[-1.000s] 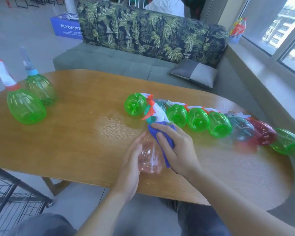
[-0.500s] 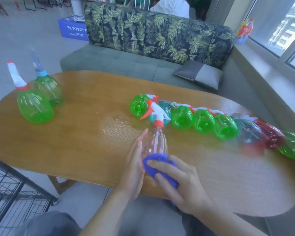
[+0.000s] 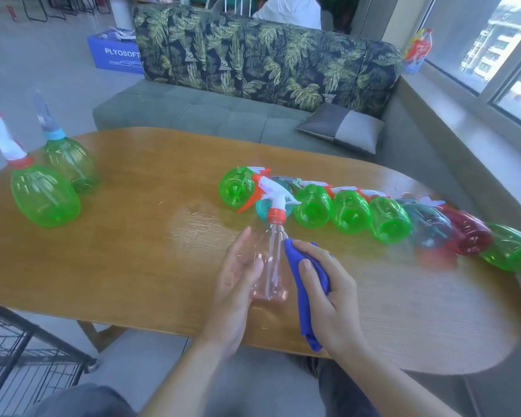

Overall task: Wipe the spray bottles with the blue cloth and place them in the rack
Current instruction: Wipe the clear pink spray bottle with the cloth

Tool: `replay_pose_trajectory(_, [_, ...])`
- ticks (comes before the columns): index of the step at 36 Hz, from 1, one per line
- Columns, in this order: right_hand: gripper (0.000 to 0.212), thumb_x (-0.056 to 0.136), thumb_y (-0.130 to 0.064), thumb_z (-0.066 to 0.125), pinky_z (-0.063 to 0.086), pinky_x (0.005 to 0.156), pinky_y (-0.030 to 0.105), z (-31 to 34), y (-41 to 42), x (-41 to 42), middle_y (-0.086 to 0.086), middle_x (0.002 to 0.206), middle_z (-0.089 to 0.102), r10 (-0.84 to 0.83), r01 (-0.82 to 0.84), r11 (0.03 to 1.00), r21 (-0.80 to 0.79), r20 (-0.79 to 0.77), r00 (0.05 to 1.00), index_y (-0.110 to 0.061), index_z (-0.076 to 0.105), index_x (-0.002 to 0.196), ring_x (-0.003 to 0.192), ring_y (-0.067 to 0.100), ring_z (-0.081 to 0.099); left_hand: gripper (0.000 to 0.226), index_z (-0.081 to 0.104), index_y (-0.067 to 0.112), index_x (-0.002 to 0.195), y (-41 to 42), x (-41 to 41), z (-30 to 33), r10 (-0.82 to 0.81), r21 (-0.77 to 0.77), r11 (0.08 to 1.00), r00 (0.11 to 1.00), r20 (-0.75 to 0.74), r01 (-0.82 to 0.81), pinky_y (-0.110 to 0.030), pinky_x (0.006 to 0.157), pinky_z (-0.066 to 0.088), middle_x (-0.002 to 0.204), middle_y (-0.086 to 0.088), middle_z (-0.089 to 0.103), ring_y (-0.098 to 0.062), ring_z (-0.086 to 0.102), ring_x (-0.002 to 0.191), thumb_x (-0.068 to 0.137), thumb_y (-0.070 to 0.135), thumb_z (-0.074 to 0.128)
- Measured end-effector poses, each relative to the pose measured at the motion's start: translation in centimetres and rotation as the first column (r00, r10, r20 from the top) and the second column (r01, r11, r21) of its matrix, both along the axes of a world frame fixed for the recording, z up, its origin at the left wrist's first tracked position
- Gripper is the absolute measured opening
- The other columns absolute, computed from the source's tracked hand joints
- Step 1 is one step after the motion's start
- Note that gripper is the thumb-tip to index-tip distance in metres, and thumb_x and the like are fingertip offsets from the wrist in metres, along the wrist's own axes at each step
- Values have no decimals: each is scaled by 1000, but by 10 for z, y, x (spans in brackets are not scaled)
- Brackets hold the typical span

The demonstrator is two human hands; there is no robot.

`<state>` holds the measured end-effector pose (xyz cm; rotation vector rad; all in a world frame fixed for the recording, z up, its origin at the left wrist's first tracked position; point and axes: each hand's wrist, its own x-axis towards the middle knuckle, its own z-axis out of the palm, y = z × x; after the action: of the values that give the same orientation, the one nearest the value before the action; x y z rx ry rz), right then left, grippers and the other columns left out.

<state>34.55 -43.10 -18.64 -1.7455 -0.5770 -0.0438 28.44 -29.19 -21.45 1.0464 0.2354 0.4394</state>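
Now the blue cloth (image 3: 309,281) is found higher on the clear bottle (image 3: 270,266) than half a second ago, when it was cupped around the base; it is pressed against the bottle's right flank, with a loose tail hanging past the table edge.

At the far left, two upright green bottles (image 3: 44,198) of ribbed, translucent plastic are seen on the oval wooden table (image 3: 133,251), the nearer one capped red and white, the other (image 3: 69,164) pale blue. A black wire rack (image 3: 18,350) is glimpsed below the table's left edge.

The clear bottle is supported by the left hand (image 3: 238,284), whose palm and loosely curved fingers are laid along its left side, the thumb hidden behind; the grip is partly open rather than clenched. The bottle is held tilted away, its red collar and white trigger head (image 3: 275,200) pointed toward the row behind. The cloth is clutched by the right hand (image 3: 328,296), fingers folded over the soft fabric and pushed against the bottle.

Farther right, a row of bottles (image 3: 352,216) is laid on its side, bases toward the camera: mostly green, one teal, one red (image 3: 469,237), each touching the next. A grained sheen is shown on the tabletop.
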Motion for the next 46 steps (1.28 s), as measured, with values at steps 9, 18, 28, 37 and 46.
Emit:
replay_pose_trajectory(9, [29, 103, -27, 56, 47, 80, 19, 6, 1, 7, -4, 98, 67, 9, -7, 1000, -22, 99, 995, -37, 72, 125, 90, 17, 62, 48, 62, 52, 144, 2, 3, -5, -31, 26, 999, 999, -39, 32, -60, 112, 50, 157, 10, 59, -25, 60, 142, 101, 38, 49])
replay_pose_trajectory(18, [26, 106, -39, 53, 48, 86, 23, 28, 28, 42, -13, 100, 66, 52, 3, 965, -264, 200, 978, -38, 71, 125, 96, 8, 64, 40, 60, 45, 148, -2, 3, -1, 31, 98, 995, 999, -45, -27, -56, 107, 52, 145, 22, 66, -12, 68, 131, 108, 45, 55])
replay_pose_trajectory(28, [30, 105, -32, 56, 54, 76, 37, 5, 7, 21, -2, 109, 61, 285, -84, 926, -369, 534, 796, -21, 74, 126, 86, 19, 61, 44, 66, 45, 143, -4, 0, -3, 29, 105, 994, 998, -60, -23, -44, 99, 57, 150, 6, 66, -22, 66, 135, 107, 49, 42])
replay_pose_trajectory(37, [28, 106, -32, 59, 54, 70, 29, 9, -14, 11, -5, 114, 58, 503, -221, 853, -474, 632, 590, -25, 70, 131, 87, 19, 60, 47, 61, 45, 148, -3, -3, -3, -12, 90, 996, 999, -49, 16, -55, 119, 46, 153, 3, 63, -24, 58, 144, 105, 55, 44])
replay_pose_trajectory(46, [22, 104, -36, 59, 50, 89, 29, 42, 25, 40, -21, 112, 69, 116, -12, 933, -359, 270, 956, -38, 66, 125, 103, 1, 63, 47, 59, 35, 151, -5, 1, -2, 47, 202, 978, 998, -34, -39, -57, 124, 39, 155, 13, 61, -11, 53, 147, 108, 47, 43])
